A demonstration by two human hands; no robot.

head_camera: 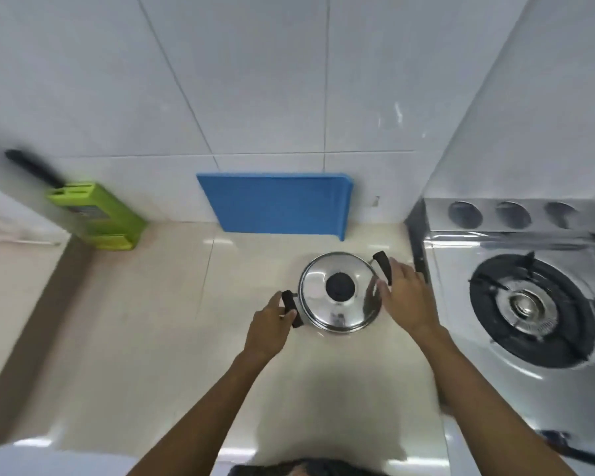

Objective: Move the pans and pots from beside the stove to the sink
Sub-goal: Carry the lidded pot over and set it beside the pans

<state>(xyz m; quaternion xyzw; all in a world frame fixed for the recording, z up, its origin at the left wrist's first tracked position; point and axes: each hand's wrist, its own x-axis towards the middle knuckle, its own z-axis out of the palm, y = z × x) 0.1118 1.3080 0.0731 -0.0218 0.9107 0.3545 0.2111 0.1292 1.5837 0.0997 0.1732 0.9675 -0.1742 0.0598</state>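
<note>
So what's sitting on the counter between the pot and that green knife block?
Nothing: in the head view, bare beige counter runs from the knife block to the pot.

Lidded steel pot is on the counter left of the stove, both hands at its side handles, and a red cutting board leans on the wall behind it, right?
Not quite: in the head view the cutting board is blue. The rest holds for the pot, stove, left hand and right hand.

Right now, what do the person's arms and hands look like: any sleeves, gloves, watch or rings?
Both forearms are bare up to the frame's lower edge, with no sleeves showing. The left hand and right hand wear no gloves, and no watch, bracelet or ring shows on either. The picture is a little blurred, so small details cannot be ruled out.
</note>
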